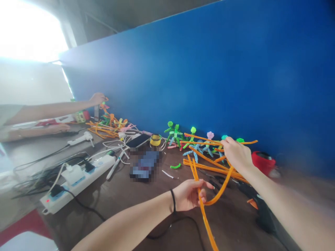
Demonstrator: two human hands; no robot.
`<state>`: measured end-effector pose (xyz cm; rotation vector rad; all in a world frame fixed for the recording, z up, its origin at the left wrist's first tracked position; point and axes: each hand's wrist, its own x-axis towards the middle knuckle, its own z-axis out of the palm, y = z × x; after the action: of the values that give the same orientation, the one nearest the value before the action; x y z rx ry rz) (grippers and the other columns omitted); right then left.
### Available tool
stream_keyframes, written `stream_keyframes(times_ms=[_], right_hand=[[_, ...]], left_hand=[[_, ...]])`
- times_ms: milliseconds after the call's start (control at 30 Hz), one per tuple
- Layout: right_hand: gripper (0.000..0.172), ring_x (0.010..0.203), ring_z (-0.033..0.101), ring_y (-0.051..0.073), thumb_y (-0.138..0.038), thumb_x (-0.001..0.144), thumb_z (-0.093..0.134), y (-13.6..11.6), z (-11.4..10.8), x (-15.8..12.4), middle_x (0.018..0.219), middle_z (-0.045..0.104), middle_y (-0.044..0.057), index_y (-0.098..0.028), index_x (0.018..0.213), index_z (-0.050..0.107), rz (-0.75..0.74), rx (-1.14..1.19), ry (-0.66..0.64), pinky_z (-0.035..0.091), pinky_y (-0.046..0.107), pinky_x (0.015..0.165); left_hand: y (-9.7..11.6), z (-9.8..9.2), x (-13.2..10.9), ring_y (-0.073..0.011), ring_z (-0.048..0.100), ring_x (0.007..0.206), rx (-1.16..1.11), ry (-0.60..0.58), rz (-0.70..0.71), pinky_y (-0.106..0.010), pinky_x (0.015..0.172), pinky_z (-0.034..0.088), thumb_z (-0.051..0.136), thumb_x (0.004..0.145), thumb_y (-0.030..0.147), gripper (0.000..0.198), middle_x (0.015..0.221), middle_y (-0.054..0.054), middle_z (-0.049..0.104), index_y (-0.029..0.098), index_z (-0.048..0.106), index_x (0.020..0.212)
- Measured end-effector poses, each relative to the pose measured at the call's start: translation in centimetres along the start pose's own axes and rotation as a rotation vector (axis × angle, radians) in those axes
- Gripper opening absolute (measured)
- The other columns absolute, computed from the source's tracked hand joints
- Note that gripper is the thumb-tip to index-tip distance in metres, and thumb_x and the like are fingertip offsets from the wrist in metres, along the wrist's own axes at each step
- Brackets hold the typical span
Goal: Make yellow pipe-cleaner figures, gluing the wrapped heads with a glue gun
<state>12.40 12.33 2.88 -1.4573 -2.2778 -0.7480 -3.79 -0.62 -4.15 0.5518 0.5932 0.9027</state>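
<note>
Plain, strong blue all over the wall (209,80), from the middle of the frame to the right edge. Dark brown on the table (131,209), low down. Bright orange for the strips (206,223), lower right of the middle. Green, pink and light blue on the dolls (177,132), near the middle. Bright green on the scrap (175,166) just below. Yellow on the ring (155,140), also near the middle. Red on the roll (261,162), far right. White on the plug bar (65,198), lower left, with a tiny red light (47,200). Black for the wristband (173,200), bottom middle.
</note>
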Motion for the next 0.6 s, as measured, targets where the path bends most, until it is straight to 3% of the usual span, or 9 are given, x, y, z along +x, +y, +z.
stream_keyframes(times_ms=[133, 233, 367, 467, 533, 600], right_hand=[[0.021, 0.070, 0.054, 0.015, -0.010, 0.084, 0.036, 0.9, -0.7, 0.9, 0.087, 0.056, 0.007, -0.015, 0.086, 0.057, -0.006, -0.044, 0.035, 0.019, 0.026, 0.046], [0.021, 0.069, 0.053, 0.015, -0.010, 0.084, 0.035, 1.3, -1.2, 1.4, 0.086, 0.056, 0.007, -0.015, 0.085, 0.056, 0.039, -0.055, 0.041, 0.019, 0.026, 0.046], [0.019, 0.076, 0.055, 0.018, -0.011, 0.084, 0.037, 0.6, -1.0, 1.4, 0.086, 0.057, 0.008, -0.015, 0.084, 0.055, -0.013, -0.054, 0.037, 0.022, 0.026, 0.047], [0.022, 0.083, 0.056, 0.020, -0.011, 0.085, 0.035, -0.6, 0.0, 0.8, 0.092, 0.058, 0.010, -0.015, 0.091, 0.056, -0.036, 0.037, -0.041, 0.028, 0.025, 0.052], [0.022, 0.085, 0.058, 0.020, -0.012, 0.086, 0.035, -1.5, 1.0, 0.3, 0.099, 0.058, 0.011, -0.016, 0.096, 0.054, 0.030, 0.190, -0.209, 0.032, 0.025, 0.055], [0.014, 0.080, 0.060, 0.020, -0.016, 0.083, 0.045, -2.0, 1.9, -0.4, 0.092, 0.062, 0.010, -0.015, 0.094, 0.054, 0.056, 0.234, -0.295, 0.034, 0.025, 0.057]], left_hand=[[0.2, 0.0, -0.1, -0.0047, 0.026, 0.033, 0.003, -0.089, -0.021, -0.019, 0.041, 0.021, 0.039, 0.086, 0.027, 0.027, 0.036, 0.008, 0.029, 0.011, 0.061, 0.080], [0.0, 0.1, -0.1, -0.0056, 0.031, 0.035, 0.029, -0.093, 0.044, -0.021, 0.044, 0.026, 0.041, 0.085, 0.028, 0.027, 0.038, 0.006, 0.034, 0.011, 0.061, 0.079], [-0.2, 0.2, 0.1, -0.0066, 0.037, 0.038, 0.045, -0.066, 0.076, -0.022, 0.048, 0.031, 0.041, 0.085, 0.028, 0.027, 0.041, 0.005, 0.038, 0.011, 0.061, 0.079], [-0.2, 0.1, 0.2, -0.0067, 0.041, 0.039, 0.056, -0.044, 0.068, -0.021, 0.047, 0.030, 0.044, 0.083, 0.030, 0.025, 0.042, 0.004, 0.040, 0.011, 0.060, 0.079], [-0.2, 0.1, 0.2, -0.0069, 0.044, 0.041, 0.065, -0.038, 0.059, -0.021, 0.046, 0.029, 0.047, 0.082, 0.031, 0.024, 0.042, 0.004, 0.042, 0.011, 0.060, 0.080], [-0.1, 0.2, 0.2, -0.0074, 0.046, 0.042, 0.076, -0.037, 0.054, -0.020, 0.045, 0.028, 0.048, 0.081, 0.031, 0.023, 0.043, 0.004, 0.044, 0.012, 0.060, 0.080]])
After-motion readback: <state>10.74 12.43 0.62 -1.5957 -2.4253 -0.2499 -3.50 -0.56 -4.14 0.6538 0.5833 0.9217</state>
